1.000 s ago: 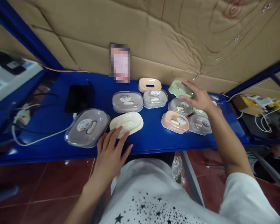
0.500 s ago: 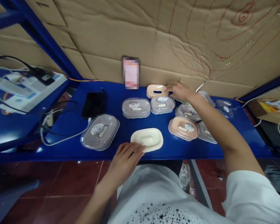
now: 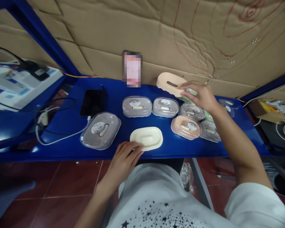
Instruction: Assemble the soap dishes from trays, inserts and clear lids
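In front of me on the blue table lies a cream oval plastic tray with a raised middle. My left hand is at its near left rim, with thumb and index finger closed on the edge. My right hand pinches the right end of a peach oval shell with a slot in its top, tilted and raised above the back of the table. Below it stand two clear-lidded grey boxes with round labels. A peach box with a clear cover sits to the right of the tray.
More lidded boxes stand at the right, partly behind my right forearm. Another grey box lies at the left, beside a black phone with a white cable. A blurred upright screen leans on the cardboard wall.
My right hand has lifted the peach shell off the back of the table, up and slightly right. The left hand stays at the cream tray. The view has shifted slightly.
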The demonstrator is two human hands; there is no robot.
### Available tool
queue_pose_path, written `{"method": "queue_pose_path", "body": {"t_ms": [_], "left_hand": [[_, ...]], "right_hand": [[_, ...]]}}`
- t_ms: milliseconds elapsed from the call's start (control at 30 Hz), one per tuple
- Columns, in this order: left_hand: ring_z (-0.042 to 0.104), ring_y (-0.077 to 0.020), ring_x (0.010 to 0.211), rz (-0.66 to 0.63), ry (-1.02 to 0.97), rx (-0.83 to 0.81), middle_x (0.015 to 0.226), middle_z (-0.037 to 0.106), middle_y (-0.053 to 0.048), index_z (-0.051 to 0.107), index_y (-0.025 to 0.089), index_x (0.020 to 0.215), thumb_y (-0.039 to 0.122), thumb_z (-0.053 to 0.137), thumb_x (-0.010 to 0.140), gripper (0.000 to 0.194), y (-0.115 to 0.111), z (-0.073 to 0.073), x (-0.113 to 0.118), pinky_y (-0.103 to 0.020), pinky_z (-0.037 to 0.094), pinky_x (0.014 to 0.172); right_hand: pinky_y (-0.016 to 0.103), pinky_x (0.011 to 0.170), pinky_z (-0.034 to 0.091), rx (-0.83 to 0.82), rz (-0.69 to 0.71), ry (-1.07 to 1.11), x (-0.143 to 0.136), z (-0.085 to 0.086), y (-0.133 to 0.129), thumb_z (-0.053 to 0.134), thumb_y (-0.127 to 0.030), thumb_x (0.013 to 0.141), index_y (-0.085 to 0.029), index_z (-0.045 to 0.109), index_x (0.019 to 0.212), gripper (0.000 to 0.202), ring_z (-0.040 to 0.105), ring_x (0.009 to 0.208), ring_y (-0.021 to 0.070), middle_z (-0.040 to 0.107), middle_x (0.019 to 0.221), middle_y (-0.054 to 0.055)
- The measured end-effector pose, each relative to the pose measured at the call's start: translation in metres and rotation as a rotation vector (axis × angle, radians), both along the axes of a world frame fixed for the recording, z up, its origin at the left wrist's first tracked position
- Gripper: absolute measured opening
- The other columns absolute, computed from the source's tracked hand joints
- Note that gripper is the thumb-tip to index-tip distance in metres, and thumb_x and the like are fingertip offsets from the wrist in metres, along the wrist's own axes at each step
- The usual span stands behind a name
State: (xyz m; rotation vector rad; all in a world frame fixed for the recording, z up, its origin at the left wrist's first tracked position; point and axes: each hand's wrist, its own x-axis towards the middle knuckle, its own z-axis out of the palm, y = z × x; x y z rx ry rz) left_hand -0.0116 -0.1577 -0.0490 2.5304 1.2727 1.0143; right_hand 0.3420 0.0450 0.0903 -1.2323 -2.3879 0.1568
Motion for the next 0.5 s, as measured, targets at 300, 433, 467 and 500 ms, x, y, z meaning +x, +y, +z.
{"method": "queue_pose_path", "body": {"t_ms": [300,433,467,500], "left_hand": [[0.066,-0.0279,0.13,0.038,-0.117,-0.051,0.142,0.058,-0.013,0.062,0.026,0.135,0.016,0.072,0.102,0.036,-0.008,-0.004,0.0,-0.045,0.063,0.105],[0.064,-0.0316,0.138,0.093,-0.219,-0.102,0.162,0.043,-0.015,0.05,0.034,0.153,0.024,0.077,0.099,0.061,-0.006,-0.007,0.0,-0.051,0.063,0.11],[0.062,-0.0334,0.142,0.071,-0.185,-0.125,0.167,0.04,-0.015,0.047,0.036,0.156,0.025,0.075,0.1,0.063,-0.004,-0.007,-0.001,-0.053,0.061,0.113],[0.059,-0.0348,0.146,0.038,-0.137,-0.144,0.171,0.038,-0.014,0.045,0.037,0.159,0.026,0.073,0.102,0.064,-0.002,-0.007,-0.002,-0.055,0.06,0.115]], "right_hand": [[0.052,0.11,0.064,-0.038,0.257,0.189,-0.029,-0.077,-0.188,0.065,-0.014,0.104,-0.034,0.06,0.151,0.051,0.069,0.133,0.0257,0.074,0.136,0.007],[0.055,0.11,0.064,-0.064,0.229,0.193,-0.047,-0.105,-0.2,0.065,-0.024,0.106,-0.035,0.055,0.155,0.051,0.068,0.135,0.0285,0.072,0.133,0.008],[0.054,0.111,0.064,-0.054,0.231,0.172,-0.05,-0.108,-0.199,0.066,-0.03,0.107,-0.036,0.054,0.156,0.051,0.067,0.135,0.0293,0.072,0.131,0.008],[0.054,0.111,0.064,-0.034,0.231,0.143,-0.053,-0.11,-0.197,0.067,-0.033,0.107,-0.035,0.054,0.156,0.051,0.067,0.135,0.0298,0.072,0.13,0.009]]}}
